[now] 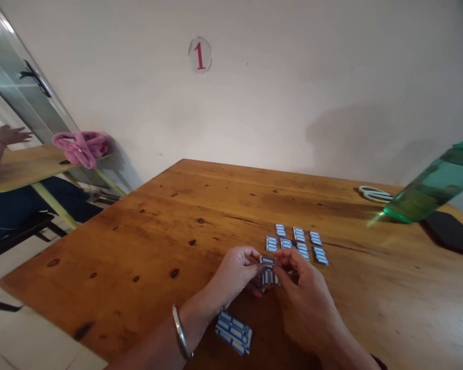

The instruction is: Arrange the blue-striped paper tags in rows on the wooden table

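Label piece [268,263] pinched above a knotty wooden tabletop [165,226]

The left hand [235,270] and right hand [306,280] hold the blue-and-white label piece between them, the fingers of each pinching it. Just beyond, small label pieces [319,255] lie in two rows; a larger label sheet [234,332] rests by the left forearm. Toward the right edge are a coiled white cable [374,194], a green bottle [432,180] and a dark flat object [451,234]. The pale wall [278,92] bears a red "1" sign [199,55]. At left, a pink cloth [83,148] sits on another table [23,165], near a co-worker's hand [13,135] and a door [23,87].
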The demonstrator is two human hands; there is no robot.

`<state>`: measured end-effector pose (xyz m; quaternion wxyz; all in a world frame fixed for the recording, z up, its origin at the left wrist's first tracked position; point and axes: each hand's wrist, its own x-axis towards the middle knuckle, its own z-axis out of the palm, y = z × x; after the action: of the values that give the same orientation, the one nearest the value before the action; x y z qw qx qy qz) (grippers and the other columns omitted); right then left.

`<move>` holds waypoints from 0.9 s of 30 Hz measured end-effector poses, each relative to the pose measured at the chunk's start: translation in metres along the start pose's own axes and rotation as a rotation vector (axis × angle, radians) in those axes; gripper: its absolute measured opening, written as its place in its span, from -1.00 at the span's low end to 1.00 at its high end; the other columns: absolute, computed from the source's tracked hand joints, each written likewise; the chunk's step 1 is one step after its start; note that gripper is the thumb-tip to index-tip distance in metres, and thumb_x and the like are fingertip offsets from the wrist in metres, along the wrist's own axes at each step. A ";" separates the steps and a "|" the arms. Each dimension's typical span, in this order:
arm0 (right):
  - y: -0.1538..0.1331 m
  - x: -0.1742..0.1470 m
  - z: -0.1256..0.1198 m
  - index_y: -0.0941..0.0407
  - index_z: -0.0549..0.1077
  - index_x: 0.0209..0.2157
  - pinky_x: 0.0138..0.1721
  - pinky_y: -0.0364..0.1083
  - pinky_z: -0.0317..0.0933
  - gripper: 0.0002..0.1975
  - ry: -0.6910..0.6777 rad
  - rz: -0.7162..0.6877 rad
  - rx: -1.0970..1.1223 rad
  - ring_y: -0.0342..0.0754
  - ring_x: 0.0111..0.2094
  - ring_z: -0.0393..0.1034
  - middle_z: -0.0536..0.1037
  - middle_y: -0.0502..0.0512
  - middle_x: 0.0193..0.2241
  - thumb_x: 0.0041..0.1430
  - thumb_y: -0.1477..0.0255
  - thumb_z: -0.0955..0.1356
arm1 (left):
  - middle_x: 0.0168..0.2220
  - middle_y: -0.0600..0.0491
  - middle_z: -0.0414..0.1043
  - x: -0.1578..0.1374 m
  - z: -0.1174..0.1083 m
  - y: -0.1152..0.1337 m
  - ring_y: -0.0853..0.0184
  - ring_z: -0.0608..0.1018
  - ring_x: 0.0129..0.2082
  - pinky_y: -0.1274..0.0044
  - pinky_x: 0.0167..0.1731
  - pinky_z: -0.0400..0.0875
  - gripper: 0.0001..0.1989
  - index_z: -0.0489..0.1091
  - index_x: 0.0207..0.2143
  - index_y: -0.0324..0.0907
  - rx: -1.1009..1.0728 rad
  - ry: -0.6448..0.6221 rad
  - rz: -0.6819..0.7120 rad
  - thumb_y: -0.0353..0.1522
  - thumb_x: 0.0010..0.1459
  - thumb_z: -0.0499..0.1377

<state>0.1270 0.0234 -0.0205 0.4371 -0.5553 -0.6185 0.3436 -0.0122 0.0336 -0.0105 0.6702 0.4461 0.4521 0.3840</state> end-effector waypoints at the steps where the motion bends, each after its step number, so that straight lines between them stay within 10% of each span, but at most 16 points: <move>1: -0.001 0.000 -0.001 0.11 0.34 -0.37 -0.43 -0.11 0.22 -0.86 0.012 0.006 0.008 -0.06 -0.46 0.35 0.45 0.04 -0.50 -0.03 0.37 0.28 | -0.66 0.11 0.39 0.000 0.000 0.000 0.41 0.45 -0.69 0.63 -0.73 0.31 -0.76 0.26 -0.52 -0.23 -0.004 -0.001 0.004 -0.27 -0.18 0.22; 14: -0.007 0.001 -0.004 0.13 0.35 -0.50 -0.44 -0.10 0.23 -0.76 -0.105 0.250 0.583 -0.09 -0.53 0.32 0.44 0.01 -0.56 -0.09 0.24 0.37 | -0.54 0.05 0.47 -0.003 -0.002 0.008 0.35 0.52 -0.57 0.61 -0.66 0.37 -0.75 0.25 -0.48 -0.23 -0.142 0.107 -0.018 -0.35 -0.22 0.26; 27: -0.003 0.005 -0.012 0.11 0.30 -0.60 -0.55 -0.16 0.08 -0.81 -0.036 -0.016 -0.144 -0.13 -0.60 0.20 0.35 -0.04 -0.66 -0.02 0.31 0.26 | -0.58 0.02 0.45 -0.001 -0.004 0.004 0.43 0.45 -0.62 0.61 -0.62 0.34 -0.73 0.41 -0.50 -0.32 0.038 -0.050 -0.051 -0.26 -0.20 0.25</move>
<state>0.1374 0.0271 -0.0126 0.3876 -0.5739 -0.6538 0.3048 -0.0168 0.0350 -0.0070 0.6823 0.4566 0.4536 0.3468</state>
